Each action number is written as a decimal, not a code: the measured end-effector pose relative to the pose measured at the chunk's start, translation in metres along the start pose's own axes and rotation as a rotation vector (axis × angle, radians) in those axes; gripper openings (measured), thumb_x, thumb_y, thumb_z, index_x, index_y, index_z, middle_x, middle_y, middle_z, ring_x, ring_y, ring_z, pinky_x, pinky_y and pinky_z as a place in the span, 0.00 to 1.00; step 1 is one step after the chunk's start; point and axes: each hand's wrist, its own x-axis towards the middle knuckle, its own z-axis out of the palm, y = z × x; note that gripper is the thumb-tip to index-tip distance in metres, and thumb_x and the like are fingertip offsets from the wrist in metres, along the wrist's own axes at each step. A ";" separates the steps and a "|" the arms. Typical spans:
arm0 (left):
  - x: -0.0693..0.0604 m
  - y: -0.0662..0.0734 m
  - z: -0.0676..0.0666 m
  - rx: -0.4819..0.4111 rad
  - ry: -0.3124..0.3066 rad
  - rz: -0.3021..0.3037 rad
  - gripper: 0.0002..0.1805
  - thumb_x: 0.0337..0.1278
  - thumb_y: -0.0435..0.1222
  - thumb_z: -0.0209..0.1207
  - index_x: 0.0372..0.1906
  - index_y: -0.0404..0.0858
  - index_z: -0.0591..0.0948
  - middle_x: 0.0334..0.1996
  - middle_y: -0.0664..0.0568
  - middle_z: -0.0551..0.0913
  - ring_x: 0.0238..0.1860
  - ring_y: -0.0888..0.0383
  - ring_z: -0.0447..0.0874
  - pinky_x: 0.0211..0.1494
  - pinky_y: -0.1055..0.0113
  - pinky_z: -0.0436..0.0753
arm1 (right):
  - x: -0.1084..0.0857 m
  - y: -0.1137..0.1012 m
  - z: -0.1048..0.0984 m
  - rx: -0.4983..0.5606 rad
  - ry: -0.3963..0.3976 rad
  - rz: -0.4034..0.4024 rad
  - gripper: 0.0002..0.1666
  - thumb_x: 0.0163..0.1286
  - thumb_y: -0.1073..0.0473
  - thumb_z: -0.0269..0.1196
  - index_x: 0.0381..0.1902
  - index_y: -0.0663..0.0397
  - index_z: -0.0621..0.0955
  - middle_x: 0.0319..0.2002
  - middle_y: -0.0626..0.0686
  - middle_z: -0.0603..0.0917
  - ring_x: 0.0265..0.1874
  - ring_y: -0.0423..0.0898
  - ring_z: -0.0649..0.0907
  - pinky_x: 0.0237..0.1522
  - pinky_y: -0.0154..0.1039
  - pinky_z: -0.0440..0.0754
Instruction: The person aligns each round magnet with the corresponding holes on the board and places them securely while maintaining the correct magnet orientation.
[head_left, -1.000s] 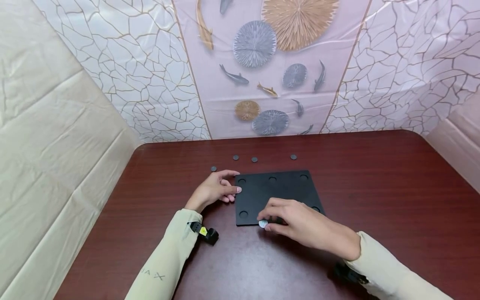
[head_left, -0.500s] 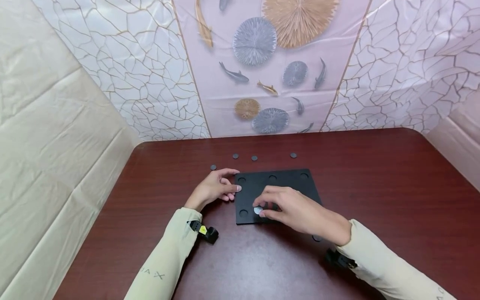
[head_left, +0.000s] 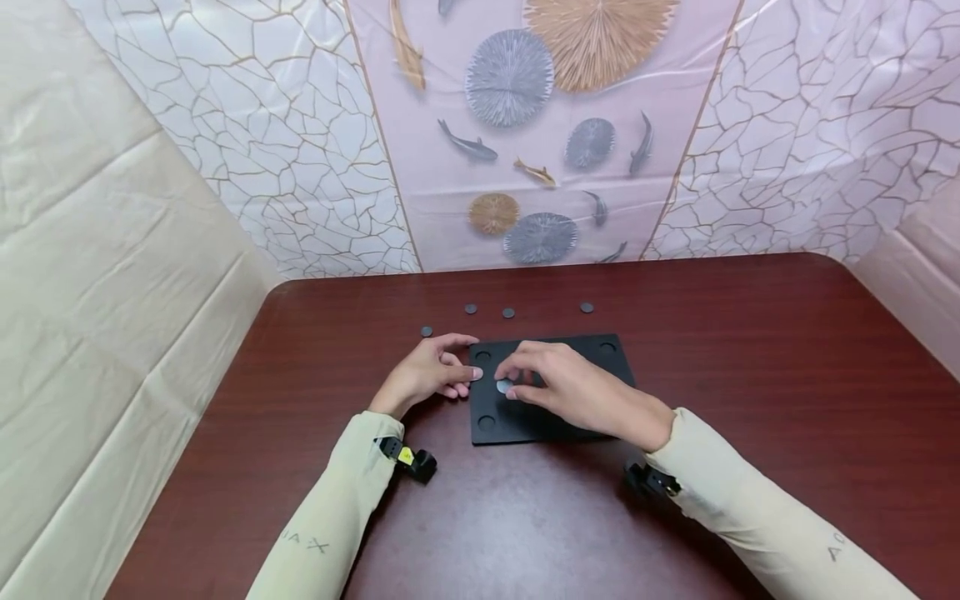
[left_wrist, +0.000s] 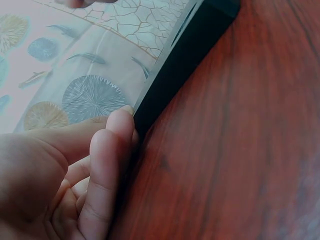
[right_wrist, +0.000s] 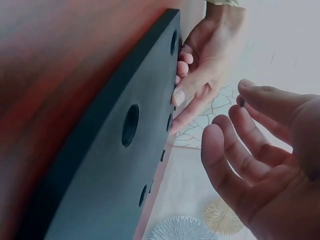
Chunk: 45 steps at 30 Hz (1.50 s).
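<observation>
A black rectangular board (head_left: 517, 421) with shallow round recesses lies flat on the table. My left hand (head_left: 427, 375) rests at its left edge, thumb on the top surface, index finger reaching to the far left corner. Between thumb and index finger of my right hand (head_left: 581, 390) is a small coin-like disc (head_left: 503, 387), pinched and raised above the board. The right wrist view shows that disc edge-on (right_wrist: 242, 101), apart from the board, with the other fingers loosely bent. In the left wrist view, fingertips touch the side of the board (left_wrist: 185, 60). My right hand hides part of the board.
Several similar discs lie beyond the board, among them one disc (head_left: 427, 332) beside the left hand and another disc (head_left: 587, 307) to the right. A dark red wooden table (head_left: 465, 533) carries everything. Patterned sheeting (head_left: 300, 167) hangs behind it.
My right hand has moved away from the board's front edge, forward and slightly left over the board, keeping the disc pinched. The left hand has stayed in place.
</observation>
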 end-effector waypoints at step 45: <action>0.001 0.001 -0.001 0.002 -0.002 0.003 0.31 0.65 0.30 0.70 0.72 0.41 0.76 0.25 0.47 0.85 0.21 0.59 0.85 0.27 0.68 0.86 | 0.061 0.033 0.010 0.032 -0.012 0.116 0.14 0.77 0.60 0.66 0.57 0.58 0.86 0.43 0.53 0.89 0.37 0.43 0.87 0.42 0.39 0.87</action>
